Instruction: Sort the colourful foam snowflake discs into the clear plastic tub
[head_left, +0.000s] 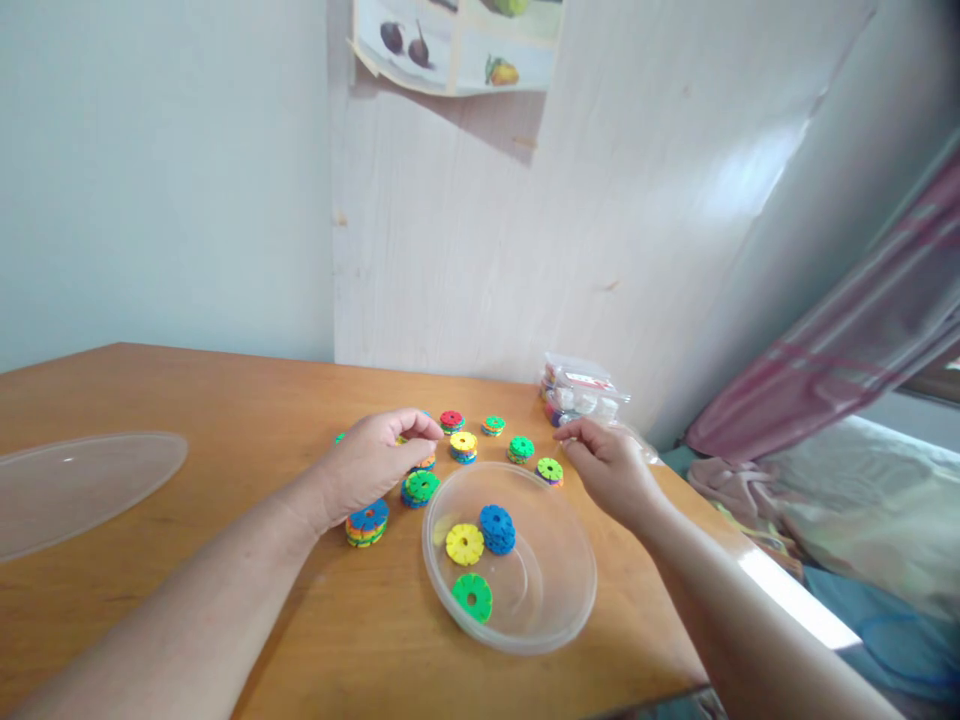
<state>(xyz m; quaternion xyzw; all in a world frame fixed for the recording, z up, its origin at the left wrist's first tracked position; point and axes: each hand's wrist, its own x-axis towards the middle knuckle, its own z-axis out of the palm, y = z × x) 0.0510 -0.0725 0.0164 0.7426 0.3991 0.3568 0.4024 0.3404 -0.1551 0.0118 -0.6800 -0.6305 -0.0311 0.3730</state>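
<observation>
My left hand (382,455) hovers over the left-hand stacks of plastic notched discs, thumb and forefinger pinched together with nothing visible between them. It partly hides an orange-topped stack (425,463). Just below it are a green-topped stack (421,487) and a blue-topped stack (367,518). My right hand (607,468) is held right of a lime-topped stack (550,470), fingers curled and tips close together, no disc seen in them. Between my forearms stands a clear round tub (555,600), holding a yellow disc (465,544), several blue discs (497,530) and a green disc (472,597).
Farther back stand a red-topped stack (451,421), a yellow-topped stack (463,446) and two green-topped stacks (520,449). A clear plastic bag (585,390) of pieces lies near the wall. At left a clear lid (90,485) rests on the wooden table (225,400).
</observation>
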